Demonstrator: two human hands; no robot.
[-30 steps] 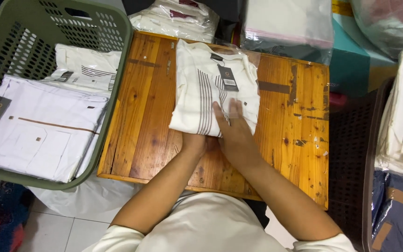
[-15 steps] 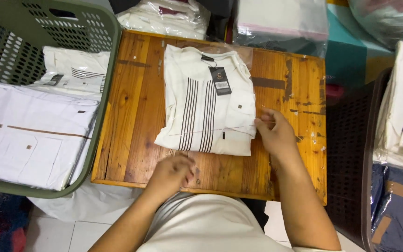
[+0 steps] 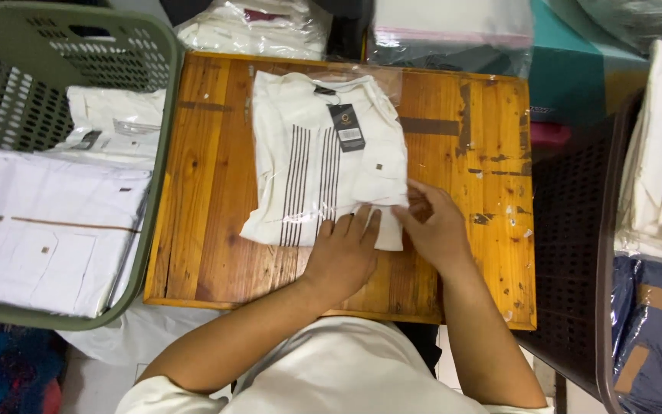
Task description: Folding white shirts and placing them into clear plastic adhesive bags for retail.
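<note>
Left hand (image 3: 344, 249) flat, open on folded shirt (image 3: 323, 165); right hand (image 3: 434, 226) pinching its bag corner: best keep hem flat, crease tight.

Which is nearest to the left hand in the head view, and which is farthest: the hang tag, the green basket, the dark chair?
1. Hang tag, just beyond the left hand, on the folded shirt.
2. Green basket, left.
3. Dark chair, far right.
</note>
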